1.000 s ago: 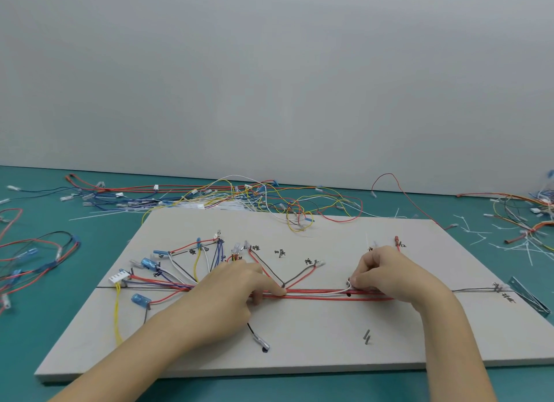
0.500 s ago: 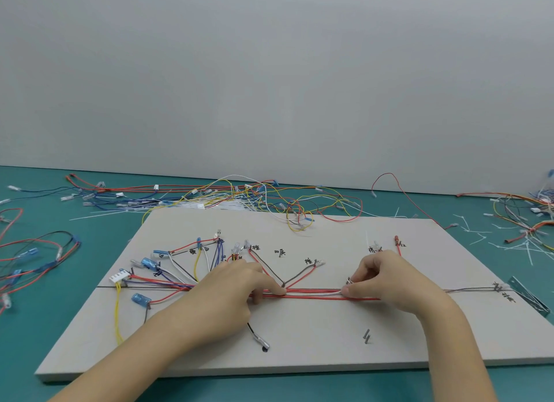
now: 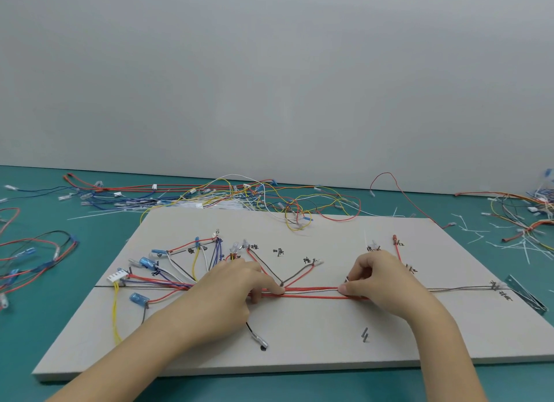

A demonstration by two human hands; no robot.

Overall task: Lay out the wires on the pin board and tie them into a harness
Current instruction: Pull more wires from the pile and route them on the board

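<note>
I see black handwritten marks beside the wire ends on the board [image 3: 299, 341], too small for me to read. The trunk [image 3: 311, 292] of red, white and grey wires lies flat along the board's middle line, between my hands. My left hand [image 3: 236, 284] has its fingers curled, pressing down onto the trunk near a pin — my right hand [image 3: 380, 278] pinches the trunk between thumb and fingers; loose wires [image 3: 239, 198] sprawl on the counter [image 3: 60, 281] behind.
</note>
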